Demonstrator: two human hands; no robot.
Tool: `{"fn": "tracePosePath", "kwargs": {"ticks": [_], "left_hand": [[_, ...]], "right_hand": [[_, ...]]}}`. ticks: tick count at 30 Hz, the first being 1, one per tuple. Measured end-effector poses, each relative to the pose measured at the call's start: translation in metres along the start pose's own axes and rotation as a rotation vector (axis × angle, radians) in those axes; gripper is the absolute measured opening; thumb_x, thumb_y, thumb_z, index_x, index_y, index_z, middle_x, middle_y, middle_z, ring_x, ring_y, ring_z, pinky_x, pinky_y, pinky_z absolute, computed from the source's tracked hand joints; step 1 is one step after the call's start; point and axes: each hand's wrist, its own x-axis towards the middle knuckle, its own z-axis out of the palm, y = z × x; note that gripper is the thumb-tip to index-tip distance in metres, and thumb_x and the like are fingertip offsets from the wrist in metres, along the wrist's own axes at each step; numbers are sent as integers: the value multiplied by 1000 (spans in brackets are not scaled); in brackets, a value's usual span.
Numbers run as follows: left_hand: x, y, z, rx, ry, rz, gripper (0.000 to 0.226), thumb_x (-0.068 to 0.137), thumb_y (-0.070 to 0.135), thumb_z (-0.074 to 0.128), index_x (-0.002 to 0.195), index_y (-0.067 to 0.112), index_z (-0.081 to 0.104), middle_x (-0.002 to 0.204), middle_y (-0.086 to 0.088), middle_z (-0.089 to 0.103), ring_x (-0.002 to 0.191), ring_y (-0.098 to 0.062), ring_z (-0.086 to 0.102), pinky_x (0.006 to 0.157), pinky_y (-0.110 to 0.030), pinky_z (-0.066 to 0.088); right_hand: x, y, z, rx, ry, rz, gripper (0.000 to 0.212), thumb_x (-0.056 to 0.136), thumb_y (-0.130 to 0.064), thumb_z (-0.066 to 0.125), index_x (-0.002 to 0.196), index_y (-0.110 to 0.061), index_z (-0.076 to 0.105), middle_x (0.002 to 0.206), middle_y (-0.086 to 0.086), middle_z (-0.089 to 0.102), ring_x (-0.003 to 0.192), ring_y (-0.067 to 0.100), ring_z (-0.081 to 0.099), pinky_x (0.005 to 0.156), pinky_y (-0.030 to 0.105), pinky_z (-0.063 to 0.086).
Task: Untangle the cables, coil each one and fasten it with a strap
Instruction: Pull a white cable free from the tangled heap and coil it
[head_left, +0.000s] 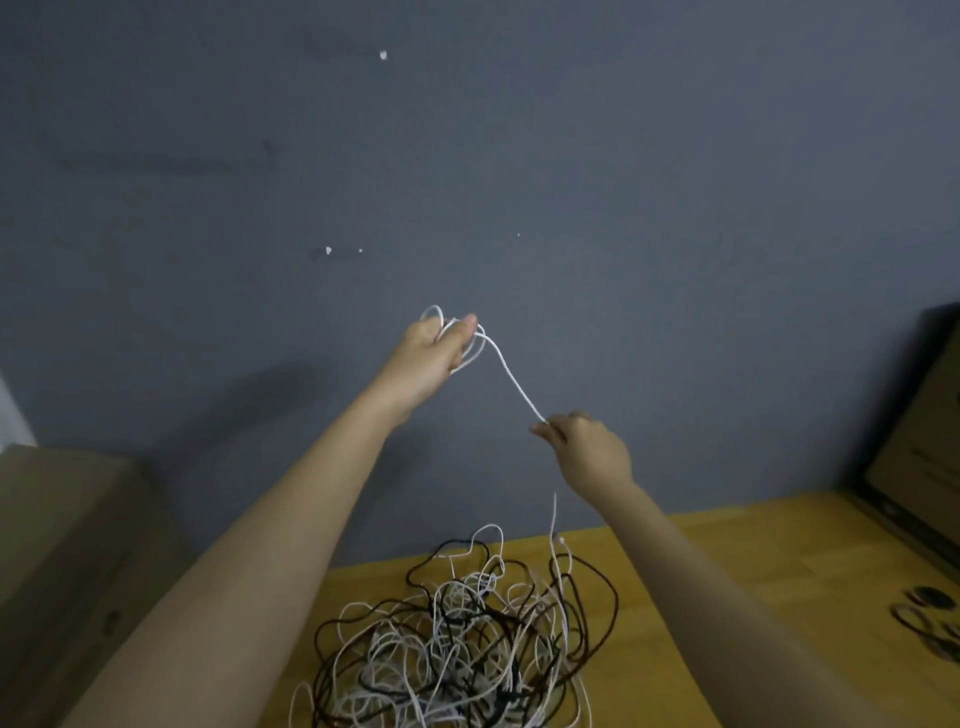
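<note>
Raised in front of the grey wall, my left hand (436, 351) grips a small coil of white cable (511, 379), with loops sticking out above and below the fingers. The cable runs taut down and right to my right hand (582, 447), which pinches it between thumb and fingers. Below that hand the same white cable hangs down into a tangled pile of white and black cables (457, 644) lying on the wooden table (727, 551).
A cardboard box (62, 545) stands at the left beside the table. A dark-framed board (919, 431) leans at the right edge. Dark coiled cables (930, 618) lie on the table at the far right. The grey wall (519, 156) is close behind.
</note>
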Motion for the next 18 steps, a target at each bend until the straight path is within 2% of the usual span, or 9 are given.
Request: {"fn": "tracePosePath", "kwargs": {"ticks": [2, 5, 6, 8, 10, 13, 14, 16, 18], "left_hand": [[20, 21, -1, -30, 84, 23, 36, 96, 41, 49, 75, 13, 48, 52, 11, 48, 47, -3, 42, 56, -28, 34], [54, 74, -10, -80, 215, 113, 28, 99, 36, 47, 83, 13, 50, 41, 14, 35, 39, -3, 30, 49, -25, 28], [64, 91, -16, -78, 249, 150, 28, 99, 36, 47, 83, 13, 50, 40, 14, 35, 38, -3, 30, 49, -25, 28], [77, 115, -23, -65, 285, 195, 30, 99, 38, 46, 79, 15, 47, 46, 11, 37, 42, -6, 32, 50, -26, 28], [80, 118, -26, -44, 264, 189, 36, 99, 39, 44, 71, 18, 40, 51, 7, 35, 45, -9, 30, 50, -27, 26], [72, 102, -28, -18, 168, 130, 44, 100, 42, 42, 62, 23, 32, 41, 12, 31, 38, -6, 27, 48, -27, 22], [67, 97, -30, -28, 125, 110, 44, 100, 42, 42, 62, 23, 32, 40, 13, 29, 36, -5, 24, 46, -25, 20], [55, 91, -31, -52, 26, 82, 43, 101, 41, 42, 63, 23, 31, 42, 14, 26, 37, -5, 20, 42, -21, 19], [41, 90, -30, -95, -74, 63, 43, 101, 40, 41, 64, 22, 29, 44, 11, 24, 38, -5, 17, 38, -17, 16]], "right_hand": [[29, -15, -27, 123, 34, 80, 28, 98, -31, 51, 84, -10, 63, 85, 17, 64, 78, 37, 61, 61, 37, 44], [85, -51, -109, 720, 293, 149, 26, 99, -16, 50, 81, -4, 65, 61, 11, 56, 39, 13, 55, 40, 23, 47], [97, -65, -138, 878, 416, 96, 27, 100, -16, 48, 82, -2, 63, 59, 10, 54, 35, 10, 51, 39, 22, 47], [109, -87, -179, 1086, 566, -53, 26, 101, -15, 44, 88, 0, 61, 64, 10, 55, 42, 11, 53, 49, 26, 53], [114, -91, -177, 1122, 480, -90, 25, 102, -14, 43, 90, -1, 60, 70, 10, 57, 53, 13, 55, 60, 29, 54], [111, -64, -143, 838, 152, 7, 36, 103, -21, 41, 76, -8, 60, 71, 8, 65, 64, 13, 55, 65, 24, 47], [110, -56, -138, 792, 116, 35, 37, 103, -23, 40, 74, -11, 59, 68, 5, 64, 65, 14, 54, 63, 23, 45], [109, -51, -137, 883, 153, 66, 35, 103, -23, 39, 75, -13, 57, 63, 4, 56, 60, 17, 51, 57, 24, 46], [112, -58, -137, 988, 293, 76, 28, 102, -22, 41, 81, -15, 57, 64, 3, 44, 54, 15, 41, 49, 24, 40]]}}
